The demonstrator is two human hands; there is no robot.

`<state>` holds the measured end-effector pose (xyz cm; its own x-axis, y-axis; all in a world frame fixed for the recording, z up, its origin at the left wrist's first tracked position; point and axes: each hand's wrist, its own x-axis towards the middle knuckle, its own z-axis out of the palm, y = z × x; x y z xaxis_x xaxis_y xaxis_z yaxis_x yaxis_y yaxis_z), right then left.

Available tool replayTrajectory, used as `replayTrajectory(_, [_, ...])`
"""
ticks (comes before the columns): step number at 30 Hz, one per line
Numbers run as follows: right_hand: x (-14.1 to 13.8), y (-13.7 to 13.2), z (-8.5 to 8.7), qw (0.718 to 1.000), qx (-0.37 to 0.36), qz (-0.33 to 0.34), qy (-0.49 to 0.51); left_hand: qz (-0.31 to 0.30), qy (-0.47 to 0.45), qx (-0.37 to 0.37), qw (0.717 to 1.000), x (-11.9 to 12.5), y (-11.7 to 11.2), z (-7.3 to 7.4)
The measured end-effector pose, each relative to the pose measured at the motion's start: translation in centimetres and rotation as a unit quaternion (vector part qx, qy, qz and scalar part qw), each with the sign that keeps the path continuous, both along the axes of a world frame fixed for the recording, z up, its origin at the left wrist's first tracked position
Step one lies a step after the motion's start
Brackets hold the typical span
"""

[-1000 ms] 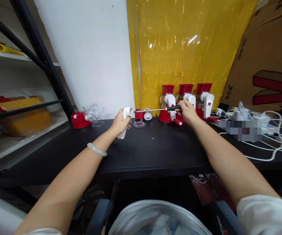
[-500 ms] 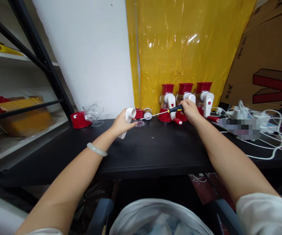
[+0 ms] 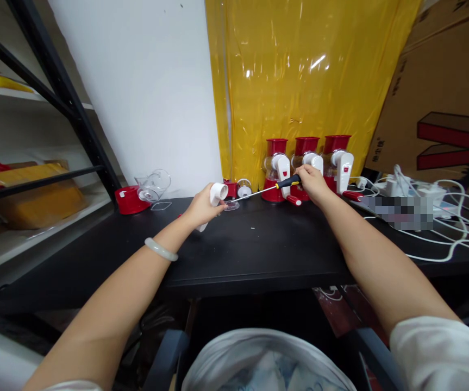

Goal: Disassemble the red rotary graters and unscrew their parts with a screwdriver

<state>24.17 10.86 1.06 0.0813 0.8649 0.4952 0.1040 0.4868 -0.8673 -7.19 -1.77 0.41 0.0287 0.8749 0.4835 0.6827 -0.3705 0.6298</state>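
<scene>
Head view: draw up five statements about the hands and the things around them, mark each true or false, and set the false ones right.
1. The right hand holds a screwdriver. True.
2. The left hand holds nothing. False: the left hand grips a white piece.
3. The screwdriver's handle is black and yellow. True.
4. The pale bracelet is on the right arm. False: it is on the left.
5. Three grinders with red hoppers stand on the black tabletop. True.

A white part (image 3: 219, 192) is held in the left grip (image 3: 200, 208), a screwdriver (image 3: 286, 183) in the right grip (image 3: 312, 183); three red crank-handled machines (image 3: 307, 145) are lined up on the black bench (image 3: 254, 255).
</scene>
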Motion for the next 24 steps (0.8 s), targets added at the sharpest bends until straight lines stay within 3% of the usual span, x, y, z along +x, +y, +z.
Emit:
replayTrajectory(6, [0.9, 0.6, 0.0, 0.999, -0.007, -0.039, -0.022, -0.013, 0.067, 0.023, 0.997, -0.1, 0.1, 0.1])
replayTrajectory(14, [1.0, 0.9, -0.3, 0.989, 0.005, -0.093, -0.119, -0.141, 0.191, 0.011, 0.971, 2.8, -0.4, -0.3])
replayTrajectory(24, [0.7, 1.9, -1.5, 0.987, 0.032, -0.07, -0.141, -0.147, 0.297, -0.007, 0.943, 4.5, -0.1, -0.9])
